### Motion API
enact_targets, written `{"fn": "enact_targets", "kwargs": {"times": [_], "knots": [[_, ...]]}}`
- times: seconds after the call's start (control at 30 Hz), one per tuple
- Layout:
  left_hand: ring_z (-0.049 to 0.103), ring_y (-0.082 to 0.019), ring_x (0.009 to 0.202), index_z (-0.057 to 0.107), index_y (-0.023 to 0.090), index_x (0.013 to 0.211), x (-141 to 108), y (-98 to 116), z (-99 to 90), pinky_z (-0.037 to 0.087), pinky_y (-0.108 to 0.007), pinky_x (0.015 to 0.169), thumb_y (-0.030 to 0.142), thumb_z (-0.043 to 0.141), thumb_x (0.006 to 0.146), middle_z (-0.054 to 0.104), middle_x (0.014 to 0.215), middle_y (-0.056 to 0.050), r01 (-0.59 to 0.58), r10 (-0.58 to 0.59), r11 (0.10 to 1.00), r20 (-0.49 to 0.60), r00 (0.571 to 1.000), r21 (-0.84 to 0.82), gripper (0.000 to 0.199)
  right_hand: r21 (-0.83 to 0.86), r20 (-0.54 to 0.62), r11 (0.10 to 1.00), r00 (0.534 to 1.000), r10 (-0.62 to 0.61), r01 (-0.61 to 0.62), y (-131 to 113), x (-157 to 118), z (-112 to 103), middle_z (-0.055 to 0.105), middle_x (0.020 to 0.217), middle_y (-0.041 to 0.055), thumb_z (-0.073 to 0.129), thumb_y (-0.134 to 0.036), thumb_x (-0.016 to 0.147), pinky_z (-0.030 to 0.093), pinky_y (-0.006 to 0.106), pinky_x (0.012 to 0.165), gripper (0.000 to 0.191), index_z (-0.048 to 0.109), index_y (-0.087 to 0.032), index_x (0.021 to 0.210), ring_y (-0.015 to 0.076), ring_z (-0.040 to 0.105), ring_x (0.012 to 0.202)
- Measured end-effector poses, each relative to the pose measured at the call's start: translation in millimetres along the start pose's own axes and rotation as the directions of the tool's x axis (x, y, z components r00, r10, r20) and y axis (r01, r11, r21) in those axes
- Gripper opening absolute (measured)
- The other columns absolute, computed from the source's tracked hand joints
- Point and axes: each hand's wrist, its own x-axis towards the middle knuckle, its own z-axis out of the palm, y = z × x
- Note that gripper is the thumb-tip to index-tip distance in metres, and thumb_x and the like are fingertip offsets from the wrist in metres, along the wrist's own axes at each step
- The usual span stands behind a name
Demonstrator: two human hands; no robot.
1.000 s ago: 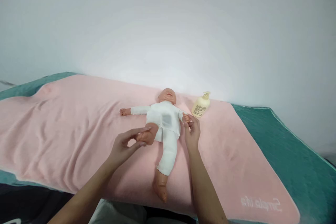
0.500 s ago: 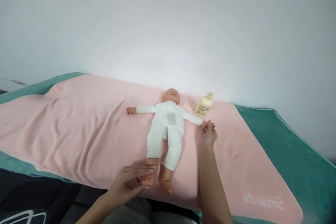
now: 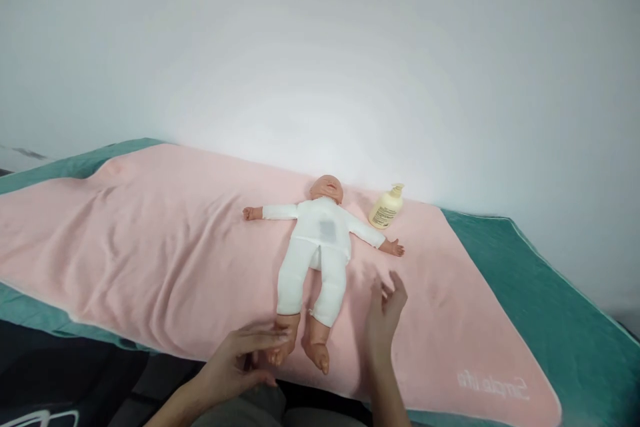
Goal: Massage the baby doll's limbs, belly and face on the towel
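Note:
A baby doll (image 3: 320, 233) with a white cloth body lies on its back, arms spread, its head toward the wall. My left hand (image 3: 240, 357) is beside the doll's foot on the left, fingers apart; its fingertips overlap the foot, and I cannot tell whether they touch it. Over the blanket to the right of the doll's legs is my right hand (image 3: 386, 310), holding nothing, its thumb and fingers parted. A pale yellow pump bottle (image 3: 386, 207) stands near the doll's outstretched arm on the right.
Under the doll spreads a wrinkled pink blanket (image 3: 165, 240) with white lettering at its lower right corner. Beneath it, a green cover (image 3: 505, 267) shows at both sides. A pale wall (image 3: 320, 67) rises directly behind.
My right hand has let go of the doll's hand and drawn back toward me. My left hand's fingers have parted more at the foot. The view has tipped slightly upward.

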Motion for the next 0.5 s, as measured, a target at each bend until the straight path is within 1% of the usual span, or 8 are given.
{"fn": "enact_targets", "kwargs": {"times": [0.07,0.1,0.17,0.2,0.27,0.33,0.4,0.5], "knots": [[0.055,-0.012,0.041,0.073,0.027,0.109,1,-1,-13.6,0.047,-0.022,0.041,0.034,0.077,0.073,0.069,0.063,0.000,0.164,-0.182,0.971,-0.090,0.979,-0.175,0.037,-0.039,0.116,0.986,0.980,-0.159,0.165,5,-43,-11,0.039,0.142,0.0127,0.047,-0.041,0.094,0.048,0.042,0.095,0.049,0.039,-0.025,0.139,0.0241,0.052,0.118],[0.054,-0.012,0.042,0.075,0.023,0.100,6,1,-21.7,0.046,-0.021,0.041,0.036,0.076,0.074,0.065,0.059,0.000,0.187,-0.238,0.951,-0.194,0.952,-0.246,0.028,-0.056,0.192,0.962,0.948,-0.253,0.268,10,-63,-15,0.040,0.142,0.0134,0.045,-0.041,0.095,0.046,0.044,0.098,0.046,0.042,-0.024,0.137,0.0264,0.049,0.124],[0.059,-0.013,0.054,0.075,0.019,0.090,25,8,-37.4,0.049,-0.021,0.049,0.036,0.072,0.079,0.065,0.063,-0.002,0.224,-0.361,0.907,-0.386,0.849,-0.357,0.021,-0.021,0.283,0.884,0.850,-0.443,0.468,23,-97,-19,0.040,0.144,0.0157,0.037,-0.045,0.097,0.044,0.049,0.101,0.048,0.044,-0.021,0.138,0.0311,0.042,0.132],[0.063,-0.015,0.065,0.073,0.019,0.096,39,13,-43.8,0.052,-0.021,0.057,0.034,0.070,0.080,0.069,0.075,-0.004,0.209,-0.419,0.872,-0.452,0.787,-0.443,0.022,0.011,0.329,0.839,0.790,-0.517,0.544,29,-112,-18,0.041,0.143,0.0167,0.034,-0.049,0.097,0.046,0.050,0.098,0.053,0.041,-0.020,0.141,0.0325,0.042,0.132],[0.067,-0.017,0.087,0.067,0.020,0.107,72,22,-52.3,0.055,-0.024,0.073,0.025,0.068,0.082,0.069,0.103,-0.008,0.066,-0.517,0.760,-0.539,0.665,-0.647,0.026,0.021,0.329,0.811,0.762,-0.558,0.585,40,-134,-14,0.040,0.145,0.0179,0.034,-0.055,0.095,0.048,0.050,0.095,0.059,0.038,-0.020,0.143,0.0343,0.044,0.131],[0.067,-0.018,0.091,0.064,0.016,0.099,108,26,-56.2,0.055,-0.026,0.078,0.012,0.061,0.082,0.066,0.103,-0.010,-0.048,-0.653,0.601,-0.524,0.547,-0.798,0.018,-0.004,0.324,0.810,0.767,-0.553,0.586,47,-148,-7,0.038,0.147,0.0191,0.038,-0.051,0.095,0.049,0.052,0.094,0.060,0.033,-0.020,0.146,0.0357,0.044,0.132],[0.066,-0.015,0.080,0.060,0.016,0.091,142,23,-60.1,0.057,-0.026,0.072,0.009,0.055,0.085,0.063,0.090,-0.008,-0.087,-0.781,0.421,-0.410,0.471,-0.903,0.010,-0.062,0.314,0.830,0.800,-0.511,0.554,51,-154,-2,0.039,0.147,0.0189,0.042,-0.042,0.096,0.049,0.053,0.095,0.059,0.028,-0.021,0.149,0.0352,0.044,0.133],[0.057,-0.010,0.055,0.053,0.018,0.082,182,12,-72.9,0.053,-0.022,0.054,0.013,0.053,0.088,0.053,0.070,0.000,-0.111,-0.781,0.376,-0.379,0.496,-0.920,0.008,-0.130,0.306,0.860,0.845,-0.439,0.493,55,-153,0,0.045,0.145,0.0158,0.049,-0.033,0.095,0.052,0.051,0.093,0.064,0.022,-0.024,0.152,0.0340,0.050,0.129]]}}
